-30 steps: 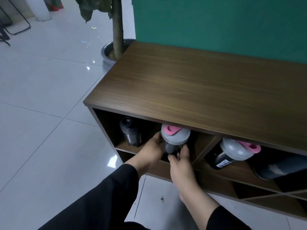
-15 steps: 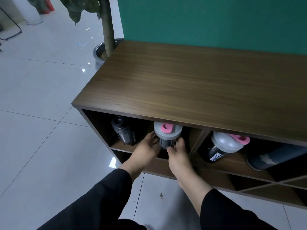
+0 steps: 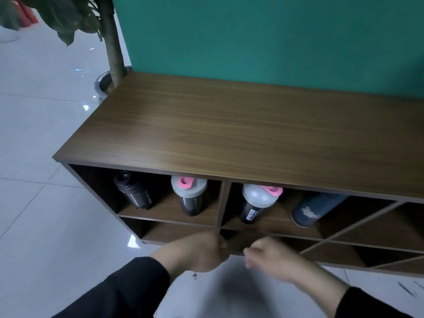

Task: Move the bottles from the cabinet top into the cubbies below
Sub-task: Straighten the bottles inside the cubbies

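The wooden cabinet top (image 3: 241, 134) is bare. In the upper left cubby stand an all-black bottle (image 3: 134, 191) and a dark shaker with a grey lid and pink cap (image 3: 189, 195). The cubby to its right holds a second grey-lidded shaker (image 3: 258, 203), tilted, and a blue bottle (image 3: 314, 208) lying on its side. My left hand (image 3: 199, 252) and my right hand (image 3: 268, 258) hang below the upper shelf, in front of the lower cubbies, blurred by motion. Both hold nothing; the left is loosely curled, the right's fingers are bent.
A potted tree (image 3: 112, 53) in a grey pot stands on the white tiled floor at the cabinet's far left corner. A green wall (image 3: 275, 37) backs the cabinet. Diagonal dividers (image 3: 358, 223) form cubbies at the lower right.
Both hands have let go of the pink-capped shaker, which now stands in the upper left cubby, and have drawn back down and toward me. The view has shifted.
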